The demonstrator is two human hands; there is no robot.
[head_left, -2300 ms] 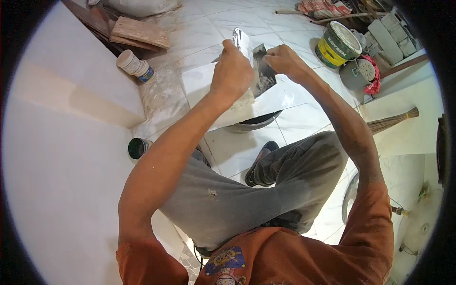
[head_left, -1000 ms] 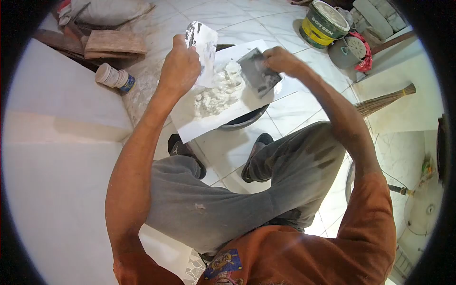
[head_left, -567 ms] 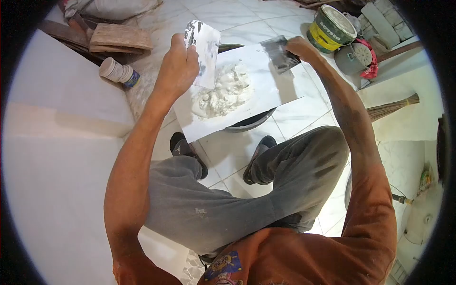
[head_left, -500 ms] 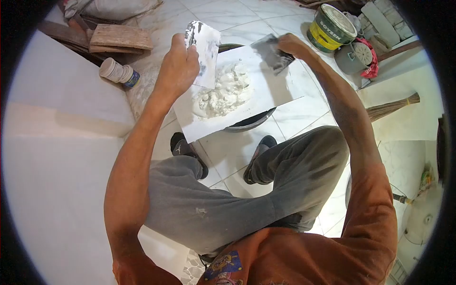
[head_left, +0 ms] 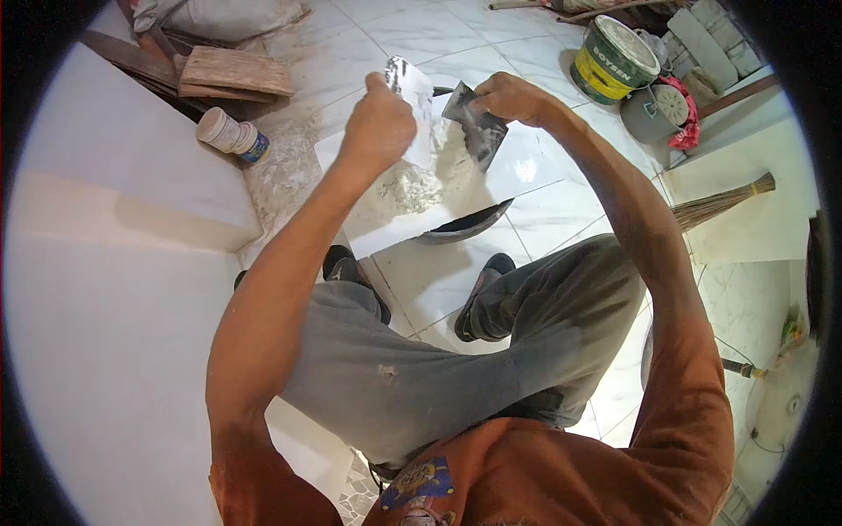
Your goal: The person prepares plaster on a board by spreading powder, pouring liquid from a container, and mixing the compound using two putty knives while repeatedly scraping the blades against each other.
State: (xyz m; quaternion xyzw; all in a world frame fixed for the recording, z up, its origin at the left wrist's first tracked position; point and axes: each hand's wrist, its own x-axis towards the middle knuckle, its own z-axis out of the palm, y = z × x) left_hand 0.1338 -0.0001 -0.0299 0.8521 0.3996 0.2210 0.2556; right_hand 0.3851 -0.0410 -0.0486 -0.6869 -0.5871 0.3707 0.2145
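My left hand (head_left: 379, 130) is closed around a flat scraper blade (head_left: 419, 114) smeared with white paste, held upright over the board. In my right hand (head_left: 510, 98) is a dark, flat metal scraper blade (head_left: 482, 131), tilted, its lower part beside the heap. The white putty-like heap (head_left: 409, 188) lies on a white board (head_left: 379, 231), partly hidden by my left hand and both blades. Under the board is a dark round basin (head_left: 469, 226), its rim showing at the near and far sides.
A green and yellow paint pail (head_left: 605, 74) and a grey bucket (head_left: 651, 118) stand at the back right, near a stick broom (head_left: 724, 202). Small tubs (head_left: 224, 131) and wooden boards (head_left: 235, 73) lie at left. My shoes (head_left: 481, 294) rest on the tiled floor.
Both hands have come closer together over the heap. My left hand has moved right and slightly down with its blade; the right blade has moved left to the heap's edge.
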